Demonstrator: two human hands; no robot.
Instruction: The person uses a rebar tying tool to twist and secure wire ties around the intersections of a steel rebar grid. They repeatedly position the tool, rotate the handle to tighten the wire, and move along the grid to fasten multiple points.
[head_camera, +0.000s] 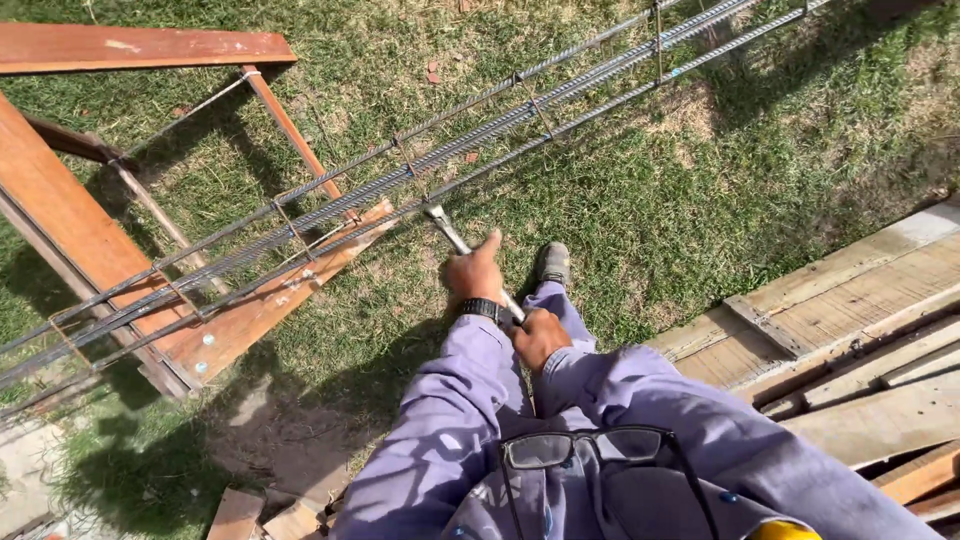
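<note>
Steel tool (455, 238) gripped two-handed: left hand (476, 272) forward, fingers wrapped on the shaft, thumb up; right hand (540, 337) behind, fist clenched on the handle. Tool head meets the rebar cage (400, 185), which lies on a rust-red wooden trestle (70, 225) over grass (680, 190). Planks (860, 320) right.

Open grass (640, 200) right of the rebar cage (400, 170); trestle (90, 240) blocks left

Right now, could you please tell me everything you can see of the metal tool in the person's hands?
The metal tool is a slim, grey steel bar with a hooked head. It slants up and left from the hands, its head meeting the rebar cage at a wire tie. The left hand grips its middle, the right hand its lower end, which stays hidden.
</note>
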